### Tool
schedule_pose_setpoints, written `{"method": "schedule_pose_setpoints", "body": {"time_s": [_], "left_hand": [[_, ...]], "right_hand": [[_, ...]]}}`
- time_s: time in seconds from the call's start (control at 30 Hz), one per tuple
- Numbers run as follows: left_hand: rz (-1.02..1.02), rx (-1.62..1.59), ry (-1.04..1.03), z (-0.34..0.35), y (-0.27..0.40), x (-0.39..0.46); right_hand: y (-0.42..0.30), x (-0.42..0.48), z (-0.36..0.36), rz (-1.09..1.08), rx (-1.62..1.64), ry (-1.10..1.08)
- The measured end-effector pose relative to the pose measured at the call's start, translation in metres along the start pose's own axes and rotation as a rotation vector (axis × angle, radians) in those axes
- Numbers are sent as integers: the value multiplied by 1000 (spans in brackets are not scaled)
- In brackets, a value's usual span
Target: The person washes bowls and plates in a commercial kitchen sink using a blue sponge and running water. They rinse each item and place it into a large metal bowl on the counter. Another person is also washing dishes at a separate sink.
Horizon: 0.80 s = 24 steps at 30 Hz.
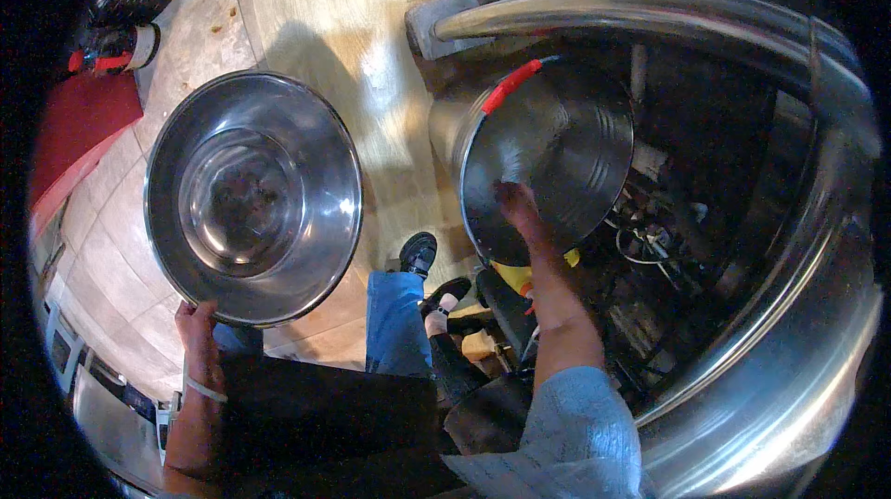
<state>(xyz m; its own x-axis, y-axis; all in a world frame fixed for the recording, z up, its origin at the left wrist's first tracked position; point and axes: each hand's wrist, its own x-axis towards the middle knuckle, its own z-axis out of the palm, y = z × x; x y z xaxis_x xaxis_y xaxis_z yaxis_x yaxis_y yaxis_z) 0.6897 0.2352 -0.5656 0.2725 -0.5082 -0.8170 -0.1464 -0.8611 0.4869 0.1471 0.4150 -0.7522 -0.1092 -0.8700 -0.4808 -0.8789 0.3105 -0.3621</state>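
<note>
My left hand [196, 325] grips the near rim of a wide stainless steel bowl [321, 151], which is held up over the floor with its inside facing me. Dark patches show at the bowl's bottom; I cannot tell whether they are reflections. My right hand [518, 210] reaches over the mouth of a deep metal bucket [598, 130] with ridged walls and a red grip [511, 87] at its rim. That hand is blurred against the dark interior, and its fingers are too unclear to tell whether they hold anything.
A large curved steel rim [766, 318] surrounds a dark space on the right, with cluttered rods and small items [651, 238] inside. Dark shoes [418, 253] and jeans [397, 325] show below. Another person's dark shoe [445, 293] appears nearby. Red cloth [83, 130] lies far left.
</note>
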Motion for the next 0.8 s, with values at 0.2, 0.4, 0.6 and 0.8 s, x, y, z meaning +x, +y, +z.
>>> {"method": "schedule_pose_setpoints", "body": {"time_s": [0.2,0.4,0.6,0.8], "left_hand": [[-1,41,17,-10,-16,0],[28,57,-13,-5,-17,0],[15,125,-1,-10,-28,8],[9,82,-62,-9,-14,-2]], "right_hand": [[-99,0,-38,790,974,140],[-133,-23,-79,880,1463,355],[-156,-40,-82,951,1835,877],[-155,-113,-120,1173,1668,307]]}}
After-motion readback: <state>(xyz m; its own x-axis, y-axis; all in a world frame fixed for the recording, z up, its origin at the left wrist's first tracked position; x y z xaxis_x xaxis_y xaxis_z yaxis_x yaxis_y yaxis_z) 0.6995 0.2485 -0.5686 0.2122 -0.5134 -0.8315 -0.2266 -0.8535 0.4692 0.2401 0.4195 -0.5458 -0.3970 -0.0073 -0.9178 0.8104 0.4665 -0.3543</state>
